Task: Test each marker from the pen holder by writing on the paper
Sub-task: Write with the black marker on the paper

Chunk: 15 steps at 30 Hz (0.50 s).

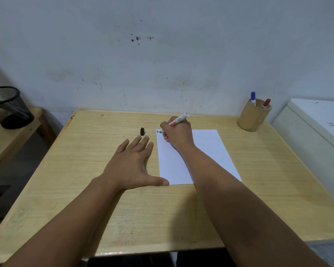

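Note:
A white sheet of paper (204,151) lies on the wooden table (85,189). My right hand (178,134) grips an uncapped white marker (178,119), its tip touching the paper's far left corner beside short blue and dark marks (158,131). The marker's black cap (142,131) stands on the table left of the paper. My left hand (133,164) lies flat on the table, fingers spread, its thumb on the paper's near left corner. A wooden pen holder (253,118) at the far right holds a blue-capped marker (253,98) and a red-capped marker (266,103).
A black mesh basket (8,108) with a marker inside sits on a lower wooden surface at the far left. A white cabinet (316,128) stands against the table's right side. The wall runs along the table's far edge.

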Each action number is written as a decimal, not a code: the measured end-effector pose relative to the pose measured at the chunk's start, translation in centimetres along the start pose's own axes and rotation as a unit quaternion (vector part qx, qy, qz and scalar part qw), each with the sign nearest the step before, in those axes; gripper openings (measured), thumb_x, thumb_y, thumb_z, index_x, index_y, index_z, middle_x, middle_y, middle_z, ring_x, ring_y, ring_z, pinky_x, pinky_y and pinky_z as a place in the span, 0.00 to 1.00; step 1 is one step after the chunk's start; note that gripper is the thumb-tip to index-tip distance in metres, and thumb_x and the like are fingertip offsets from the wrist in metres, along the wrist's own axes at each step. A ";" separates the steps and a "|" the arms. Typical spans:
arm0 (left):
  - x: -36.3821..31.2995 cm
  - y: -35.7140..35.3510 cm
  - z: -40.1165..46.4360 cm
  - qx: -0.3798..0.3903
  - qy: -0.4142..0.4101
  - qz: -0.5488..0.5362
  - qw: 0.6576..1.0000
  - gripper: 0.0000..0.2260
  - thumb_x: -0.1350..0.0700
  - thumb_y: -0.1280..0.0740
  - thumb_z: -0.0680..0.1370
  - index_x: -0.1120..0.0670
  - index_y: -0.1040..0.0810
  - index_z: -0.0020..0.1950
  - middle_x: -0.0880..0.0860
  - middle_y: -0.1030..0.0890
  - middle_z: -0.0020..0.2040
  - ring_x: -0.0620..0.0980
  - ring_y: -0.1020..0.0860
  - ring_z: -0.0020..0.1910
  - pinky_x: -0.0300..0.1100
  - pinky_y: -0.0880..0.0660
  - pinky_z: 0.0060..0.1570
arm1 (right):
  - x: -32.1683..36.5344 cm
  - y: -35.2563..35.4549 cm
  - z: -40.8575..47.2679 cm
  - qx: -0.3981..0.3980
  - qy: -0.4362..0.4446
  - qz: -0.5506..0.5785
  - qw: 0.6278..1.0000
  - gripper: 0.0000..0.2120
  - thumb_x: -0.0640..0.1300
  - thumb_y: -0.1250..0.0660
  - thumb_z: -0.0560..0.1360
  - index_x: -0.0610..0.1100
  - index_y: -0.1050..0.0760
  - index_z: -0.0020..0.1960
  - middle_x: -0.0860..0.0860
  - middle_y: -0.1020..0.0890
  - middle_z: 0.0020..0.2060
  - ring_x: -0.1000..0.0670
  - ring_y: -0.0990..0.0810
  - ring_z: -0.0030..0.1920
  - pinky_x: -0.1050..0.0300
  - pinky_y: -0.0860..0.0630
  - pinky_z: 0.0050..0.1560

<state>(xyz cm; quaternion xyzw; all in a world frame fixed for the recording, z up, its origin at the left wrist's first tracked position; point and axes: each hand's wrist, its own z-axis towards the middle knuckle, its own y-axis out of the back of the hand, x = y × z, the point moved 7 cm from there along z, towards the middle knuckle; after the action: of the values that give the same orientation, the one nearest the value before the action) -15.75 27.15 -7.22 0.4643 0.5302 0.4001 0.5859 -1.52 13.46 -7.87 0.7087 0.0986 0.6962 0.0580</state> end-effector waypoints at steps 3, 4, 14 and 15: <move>-0.2 0.1 -0.2 -0.003 -0.009 0.000 1.000 0.63 0.13 0.44 0.59 0.49 0.47 0.85 0.47 0.54 0.86 0.43 0.59 0.84 0.53 0.58 0.83 | 0.0 0.2 0.1 -0.001 -0.020 0.050 0.999 0.14 0.45 0.27 0.70 0.49 0.26 0.28 0.42 0.17 0.30 0.45 0.20 0.30 0.50 0.23 0.37; -0.4 0.2 -0.3 -0.008 -0.014 -0.007 1.000 0.63 0.13 0.44 0.59 0.49 0.44 0.85 0.47 0.51 0.86 0.43 0.56 0.84 0.51 0.56 0.82 | 0.1 0.2 0.2 0.005 -0.030 0.075 0.997 0.15 0.45 0.25 0.72 0.48 0.25 0.30 0.42 0.17 0.31 0.44 0.21 0.31 0.52 0.24 0.36; 3.4 4.4 2.8 -0.222 0.111 -0.172 0.953 0.20 0.46 0.33 0.79 0.43 0.24 0.72 0.45 0.25 0.64 0.48 0.25 0.63 0.48 0.25 0.55 | 5.9 2.3 0.3 0.054 0.052 0.067 0.995 0.10 0.45 0.21 0.77 0.43 0.20 0.45 0.51 0.17 0.33 0.50 0.21 0.30 0.57 0.24 0.34; 3.8 4.0 3.8 -0.190 0.115 -0.149 0.963 0.20 0.46 0.33 0.80 0.44 0.24 0.72 0.47 0.24 0.65 0.50 0.24 0.64 0.49 0.24 0.55 | 6.2 2.3 0.0 0.082 0.052 0.059 0.993 0.06 0.42 0.22 0.78 0.43 0.18 0.52 0.49 0.13 0.38 0.50 0.17 0.34 0.56 0.21 0.37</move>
<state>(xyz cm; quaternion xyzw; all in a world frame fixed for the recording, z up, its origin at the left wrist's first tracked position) -11.44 31.33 -4.25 0.2108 0.5714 0.4525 0.6514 -1.34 12.57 -1.28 0.6784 0.1165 0.7238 -0.0470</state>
